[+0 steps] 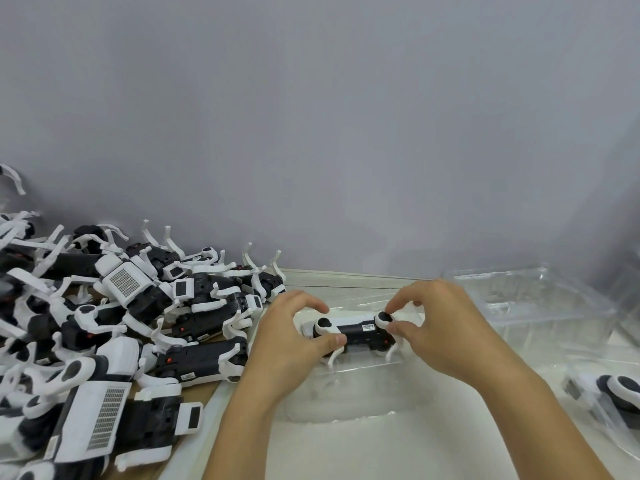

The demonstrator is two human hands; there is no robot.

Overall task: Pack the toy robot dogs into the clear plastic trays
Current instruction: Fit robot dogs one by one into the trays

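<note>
A black-and-white toy robot dog [360,333] lies on its side in a clear plastic tray [349,403] at the centre of the table. My left hand [287,344] grips its left end, thumb pressed beside the round leg joint. My right hand [440,327] pinches the round joint at its right end between thumb and fingertips. White legs stick out below the body. The tray's outline is faint and hard to trace.
A big heap of toy robot dogs [114,327] covers the table's left side. A stack of clear trays [533,299] stands at the right. Another packed dog [620,393] sits in a tray at the right edge. A grey wall rises behind.
</note>
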